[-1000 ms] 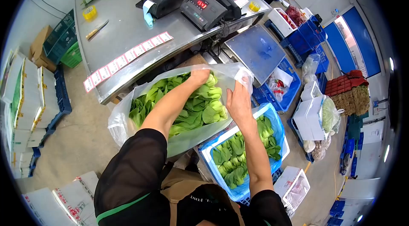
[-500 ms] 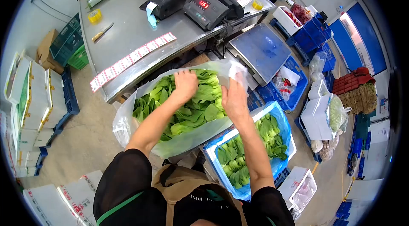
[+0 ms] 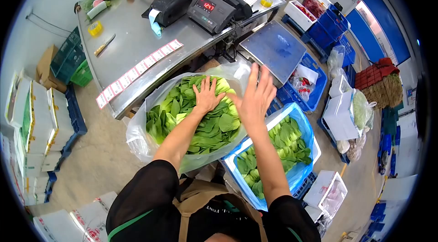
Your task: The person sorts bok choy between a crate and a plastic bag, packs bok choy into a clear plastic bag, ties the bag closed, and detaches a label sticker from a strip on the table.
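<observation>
I see a bag w/ greens in it, in front of the person. To its R, nearer: a box holding more greens. Beyond the bag, the bench: label strip along near edge, knife & tape roll at L, scale readout toward R. Platform scale R of bench. Far L, stacked boxes.

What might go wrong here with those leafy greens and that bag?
The left hand lies spread on the leafy greens, so hard pressing could bruise the leaves. The right hand is open at the side of the plastic bag, so an unheld rim might sag and let greens slip out. The knife lies uncovered on the metal table; a careless reach could cause a cut.
</observation>
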### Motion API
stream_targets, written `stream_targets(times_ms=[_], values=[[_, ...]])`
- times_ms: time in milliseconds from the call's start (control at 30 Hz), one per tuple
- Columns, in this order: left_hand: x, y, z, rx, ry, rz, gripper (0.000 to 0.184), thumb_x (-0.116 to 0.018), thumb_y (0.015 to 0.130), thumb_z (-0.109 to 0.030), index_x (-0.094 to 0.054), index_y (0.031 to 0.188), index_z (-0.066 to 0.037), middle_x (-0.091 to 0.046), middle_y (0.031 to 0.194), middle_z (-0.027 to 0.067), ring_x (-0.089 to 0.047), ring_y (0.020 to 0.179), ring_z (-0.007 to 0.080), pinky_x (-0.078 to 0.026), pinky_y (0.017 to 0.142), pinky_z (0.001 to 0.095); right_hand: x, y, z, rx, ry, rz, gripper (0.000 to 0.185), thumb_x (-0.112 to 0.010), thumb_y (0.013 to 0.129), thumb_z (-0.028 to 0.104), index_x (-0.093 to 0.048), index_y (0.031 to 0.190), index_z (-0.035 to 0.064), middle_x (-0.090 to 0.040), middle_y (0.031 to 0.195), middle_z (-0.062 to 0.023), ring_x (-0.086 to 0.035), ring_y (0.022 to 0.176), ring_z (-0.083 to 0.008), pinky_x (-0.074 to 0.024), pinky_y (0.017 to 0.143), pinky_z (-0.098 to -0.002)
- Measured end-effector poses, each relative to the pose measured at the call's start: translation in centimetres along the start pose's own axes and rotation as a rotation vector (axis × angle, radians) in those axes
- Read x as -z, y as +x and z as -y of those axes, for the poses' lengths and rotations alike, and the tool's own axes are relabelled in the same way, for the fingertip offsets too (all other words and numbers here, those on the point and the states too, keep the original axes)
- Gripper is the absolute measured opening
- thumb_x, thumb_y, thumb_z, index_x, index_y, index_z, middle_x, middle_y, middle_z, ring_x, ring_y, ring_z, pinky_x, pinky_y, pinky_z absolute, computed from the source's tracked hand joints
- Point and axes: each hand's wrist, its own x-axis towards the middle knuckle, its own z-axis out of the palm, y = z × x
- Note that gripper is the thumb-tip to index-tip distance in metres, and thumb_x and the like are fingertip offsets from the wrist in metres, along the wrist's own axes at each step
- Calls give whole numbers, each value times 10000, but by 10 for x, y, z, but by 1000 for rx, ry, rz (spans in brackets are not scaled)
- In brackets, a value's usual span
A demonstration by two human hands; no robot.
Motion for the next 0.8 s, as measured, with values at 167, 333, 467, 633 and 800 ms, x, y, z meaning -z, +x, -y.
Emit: stream_targets(times_ms=[167,333,467,633,800], values=[[30,2,-7,22,-104,237,1023,-516,732,-777,-262,1499,-150,-136,1547,225,-159,1419,408,-71,1039,731,-112,-38,-18,-936,1372,586,202,-708,757,111,-654,896,-26,-641,708,-44,-589,650,-166,-448,631,-310],[-7,-14,22,-17,-116,351,985,-551,725,-739,-239,1512,-234,-1,1565,246,-18,1444,430,-9,1034,747,-1,14,45,-521,1383,555,72,-526,740,22,-586,715,-9,-583,627,-38,-540,616,-138,-422,567,-352],[16,-37,2,-49,-61,364,927,-550,764,-695,-259,1505,-219,-30,1564,239,-52,1444,411,-51,1022,763,0,31,35,-669,1414,539,71,-575,729,38,-560,721,-31,-565,609,-90,-533,587,-123,-427,533,-328],[-67,-35,34,-60,85,350,813,-501,813,-608,-315,1484,-188,-186,1554,169,-105,1440,383,-26,1033,752,4,17,36,-227,1316,466,56,-571,719,18,-606,746,-16,-527,583,-116,-481,511,-150,-389,500,-313],[-38,-40,6,-19,-16,192,776,-630,709,-640,-565,1290,-131,-273,1470,231,-144,1419,389,-62,1038,745,11,16,14,-230,1298,553,31,-585,699,-11,-598,726,-20,-536,579,-150,-533,486,-187,-386,471,-321]])
